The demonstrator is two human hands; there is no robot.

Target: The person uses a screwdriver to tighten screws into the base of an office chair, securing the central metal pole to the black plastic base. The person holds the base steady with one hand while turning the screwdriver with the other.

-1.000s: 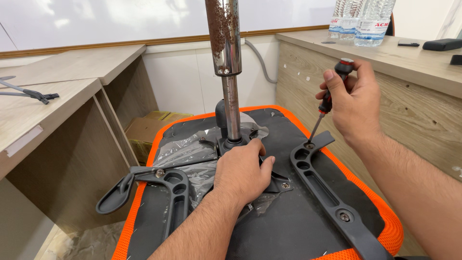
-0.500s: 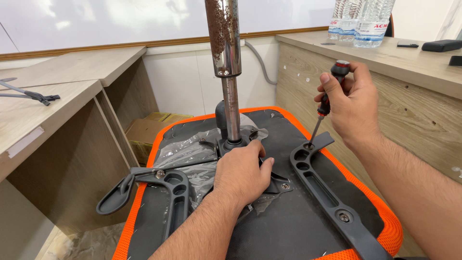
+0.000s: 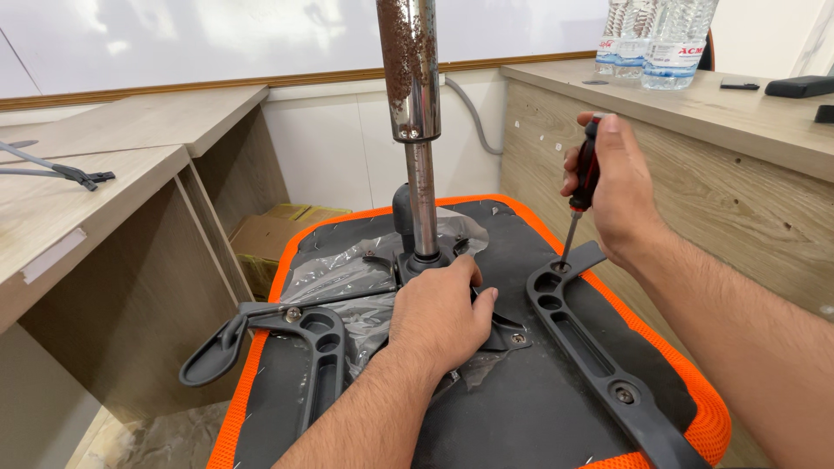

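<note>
Left hand [image 3: 443,317]: flat, palm down, grip released, pressing on the mechanism plate [image 3: 504,330] at the centre of the upturned chair seat [image 3: 521,408], black underside with orange rim. Right armrest bracket [image 3: 591,343] lies just beside it. Right hand [image 3: 612,187]: grip clenched around a screwdriver [image 3: 584,187], red-black handle, tip set in the bracket's upper hole. Rusty gas column [image 3: 413,113] stands upright behind. Water bottles [image 3: 656,39] on far bench [image 3: 695,108].

Both arms are bare all the way up, no sleeves, gloves, watch or rings anywhere. Left hand [image 3: 441,314] and right hand [image 3: 615,193] have short trimmed nails on the fingers [image 3: 479,304]. Forearms are pretty hairy, the right one especially, up toward the elbow.
</note>
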